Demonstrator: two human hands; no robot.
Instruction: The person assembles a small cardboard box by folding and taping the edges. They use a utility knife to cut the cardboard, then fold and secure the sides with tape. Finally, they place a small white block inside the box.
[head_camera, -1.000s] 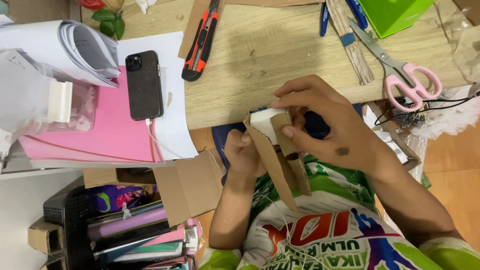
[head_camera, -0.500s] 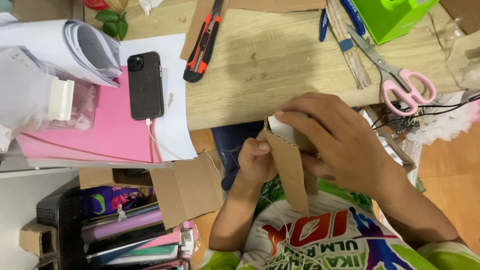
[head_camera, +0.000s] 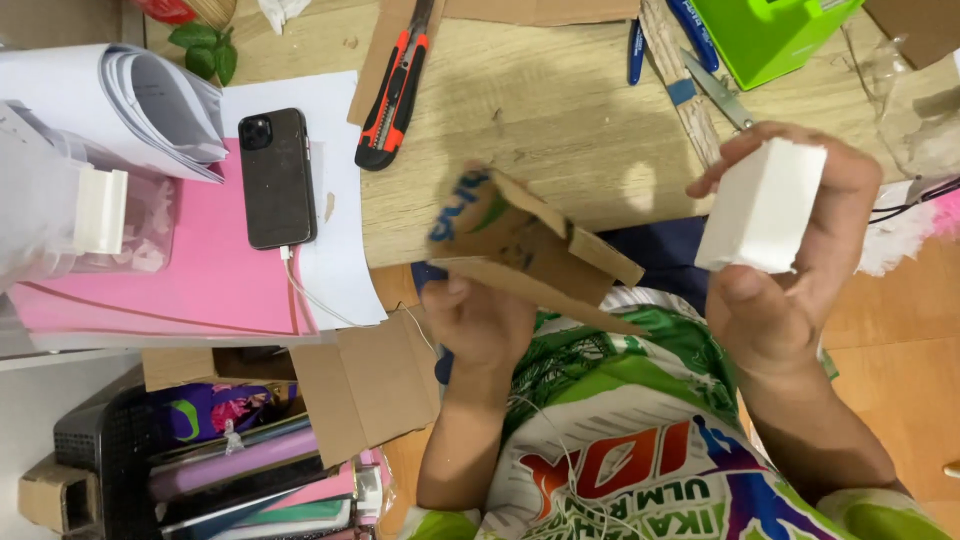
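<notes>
Hands apart, block freed from its folded brown cardboard piece (head_camera: 530, 255).
My right hand (head_camera: 790, 250) grips the white rectangular block (head_camera: 762, 207), upright, well right of the cardboard held in my left hand (head_camera: 480, 320).

Light is bright and even, falling from above with soft, short shadows. A pale glare patch sits on the wooden table (head_camera: 560, 110) between the two hands. The white block (head_camera: 762, 206) in the right hand (head_camera: 790, 260) is nearly blown out. The cardboard piece (head_camera: 530, 250) over the left hand (head_camera: 480, 325) looks slightly motion-blurred. Edges bend mildly.
</notes>
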